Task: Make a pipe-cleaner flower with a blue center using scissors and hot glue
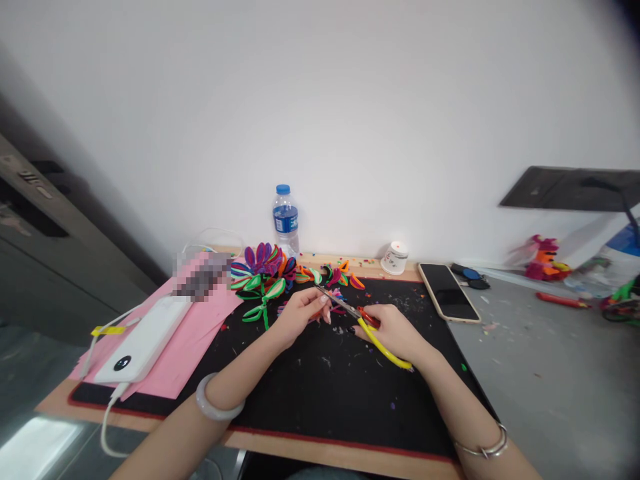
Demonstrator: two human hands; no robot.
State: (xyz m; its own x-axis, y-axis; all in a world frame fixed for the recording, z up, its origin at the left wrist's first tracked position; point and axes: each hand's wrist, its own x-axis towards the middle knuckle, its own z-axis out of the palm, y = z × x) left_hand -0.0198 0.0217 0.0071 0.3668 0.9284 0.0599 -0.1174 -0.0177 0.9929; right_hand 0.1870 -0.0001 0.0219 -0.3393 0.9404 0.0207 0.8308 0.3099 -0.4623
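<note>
My right hand (393, 328) is closed around a pair of scissors (356, 313) with red handles, the blades pointing up and left. A bent yellow fuzzy stem, like a pipe cleaner (384, 348), runs from the scissors across that hand toward the wrist. At the blade tips, my left hand (303, 313) is closed in a pinch; I cannot make out what its fingers hold. Just beyond it stand pipe-cleaner flowers (265, 257) in purple, blue and orange with green leaves (260, 310). Loose orange and green petal loops (345, 272) lie behind the scissors.
A black mat (320, 400) with scattered fuzz covers the table. Pink paper (193, 353) and a white power bank (145, 340) with cables lie left. A water bottle (286, 220) and paper cup (395, 259) stand by the wall; a phone (447, 293) lies right.
</note>
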